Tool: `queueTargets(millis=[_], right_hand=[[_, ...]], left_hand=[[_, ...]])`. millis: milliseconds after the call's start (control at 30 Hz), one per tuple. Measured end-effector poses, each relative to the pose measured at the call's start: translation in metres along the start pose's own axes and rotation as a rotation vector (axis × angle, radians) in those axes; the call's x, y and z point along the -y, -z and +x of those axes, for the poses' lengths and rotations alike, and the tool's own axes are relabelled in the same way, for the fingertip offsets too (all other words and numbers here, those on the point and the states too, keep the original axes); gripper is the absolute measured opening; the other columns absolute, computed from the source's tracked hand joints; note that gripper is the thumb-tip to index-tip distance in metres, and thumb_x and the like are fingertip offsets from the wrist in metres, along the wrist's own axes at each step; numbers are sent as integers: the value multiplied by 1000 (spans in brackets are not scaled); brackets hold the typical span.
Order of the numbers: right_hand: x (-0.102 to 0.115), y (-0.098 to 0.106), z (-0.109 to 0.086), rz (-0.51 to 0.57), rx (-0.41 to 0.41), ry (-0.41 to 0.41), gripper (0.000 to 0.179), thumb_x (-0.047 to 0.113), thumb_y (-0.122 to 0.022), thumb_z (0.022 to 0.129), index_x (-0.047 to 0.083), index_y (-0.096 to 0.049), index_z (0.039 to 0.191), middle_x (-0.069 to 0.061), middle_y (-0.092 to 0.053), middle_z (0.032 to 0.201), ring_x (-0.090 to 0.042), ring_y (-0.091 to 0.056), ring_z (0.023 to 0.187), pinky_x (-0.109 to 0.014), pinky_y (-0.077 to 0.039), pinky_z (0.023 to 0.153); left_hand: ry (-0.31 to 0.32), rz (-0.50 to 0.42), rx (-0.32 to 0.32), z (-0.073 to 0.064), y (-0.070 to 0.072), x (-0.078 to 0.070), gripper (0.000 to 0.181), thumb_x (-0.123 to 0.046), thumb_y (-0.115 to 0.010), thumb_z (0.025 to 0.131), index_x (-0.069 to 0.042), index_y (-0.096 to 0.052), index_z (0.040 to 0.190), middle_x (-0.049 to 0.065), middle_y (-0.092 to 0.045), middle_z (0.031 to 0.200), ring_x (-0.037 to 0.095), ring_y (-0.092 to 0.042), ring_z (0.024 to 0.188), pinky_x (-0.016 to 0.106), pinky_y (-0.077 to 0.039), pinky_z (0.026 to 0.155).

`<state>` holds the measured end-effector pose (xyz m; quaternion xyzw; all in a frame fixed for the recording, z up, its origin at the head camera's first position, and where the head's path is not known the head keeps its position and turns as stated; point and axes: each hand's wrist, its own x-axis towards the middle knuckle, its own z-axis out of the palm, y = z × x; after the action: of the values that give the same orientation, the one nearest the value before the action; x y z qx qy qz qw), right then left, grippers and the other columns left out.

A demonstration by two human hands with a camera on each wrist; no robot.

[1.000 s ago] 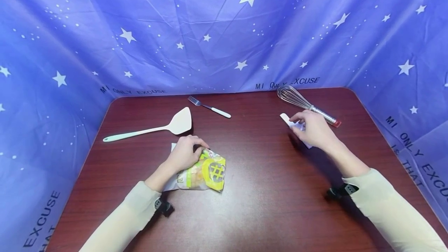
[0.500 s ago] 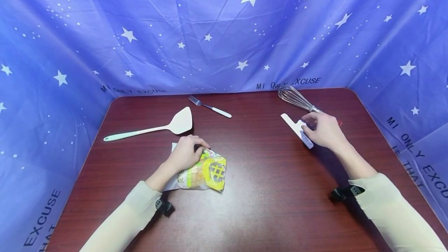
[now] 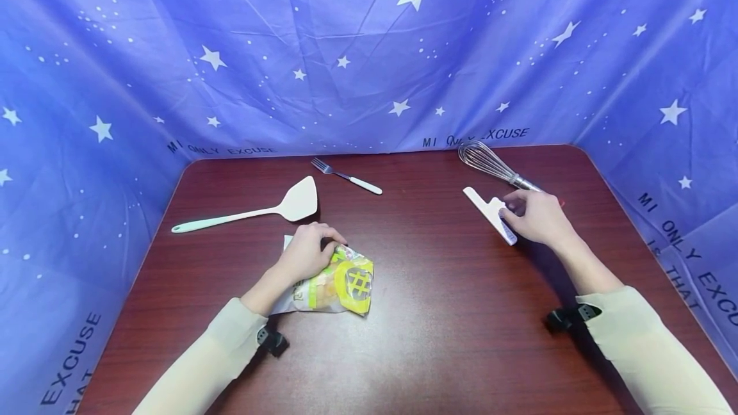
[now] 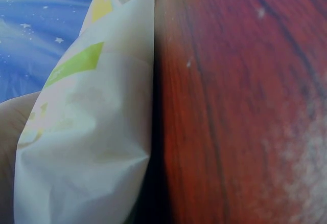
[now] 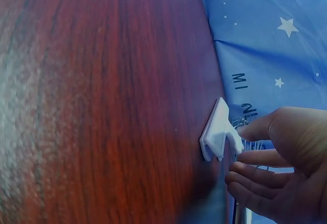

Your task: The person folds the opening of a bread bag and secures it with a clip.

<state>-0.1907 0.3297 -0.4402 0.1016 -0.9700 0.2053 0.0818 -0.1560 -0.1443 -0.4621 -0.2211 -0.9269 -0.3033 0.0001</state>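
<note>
- From head: looks forward and down across tabletop (image 3: 421, 357).
- From left wrist: faces bag (image 4: 102, 116), very close.
- From right wrist: turned sideways, faces white clip (image 5: 217, 129), shared with head.

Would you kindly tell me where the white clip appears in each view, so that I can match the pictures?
Head: the white clip lies right of centre, beside the right hand and nearer the camera than the whisk.
Left wrist: not in this picture.
Right wrist: the white clip is right of centre, just below mid-height.
Shared landmark: the starry blue cloth, visible in all three views.
</note>
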Motion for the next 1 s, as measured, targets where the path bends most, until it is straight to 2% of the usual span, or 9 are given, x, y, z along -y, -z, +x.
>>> queueTargets(millis=[233, 500, 700, 800, 1000], right_hand=[[-3, -2, 0, -12, 31, -19, 32, 21, -74, 93, -6, -76, 108, -17, -81, 88, -33, -76, 78, -53, -54, 78], [-2, -2, 2, -23, 19, 0, 27, 21, -75, 91, -3, -78, 102, -15, -80, 84, -31, -75, 74, -49, -52, 74], [0, -2, 3, -7, 47, -27, 23, 19, -76, 91, -4, -75, 97, -16, -79, 82, -33, -74, 75, -52, -48, 77], [2, -1, 4, 5, 57, -57, 21, 19, -76, 90, 0, -72, 96, -13, -78, 79, -32, -72, 77, -53, -47, 80], [5, 2, 5, 36, 47, -92, 17, 21, -82, 86, 8, -71, 89, -2, -73, 72, -22, -63, 73, -41, -44, 71]], left_hand=[[-6, -3, 0, -1, -3, 1, 22, -3, -69, 93, -15, -85, 102, 1, -81, 100, 25, -73, 103, 46, -58, 94], [-3, -6, -9, 0, -2, 1, 22, -2, -68, 93, -15, -85, 101, 1, -81, 99, 26, -73, 102, 46, -57, 94], [6, -11, -3, 0, -2, -1, 23, -2, -68, 93, -14, -85, 102, 2, -81, 101, 27, -73, 104, 47, -57, 95], [6, 1, -10, -1, -1, -2, 23, -1, -68, 93, -14, -85, 101, 2, -81, 100, 27, -73, 103, 47, -57, 95], [10, 13, -13, -1, -1, -2, 23, -2, -68, 93, -15, -85, 101, 2, -82, 100, 27, -73, 103, 46, -56, 94]])
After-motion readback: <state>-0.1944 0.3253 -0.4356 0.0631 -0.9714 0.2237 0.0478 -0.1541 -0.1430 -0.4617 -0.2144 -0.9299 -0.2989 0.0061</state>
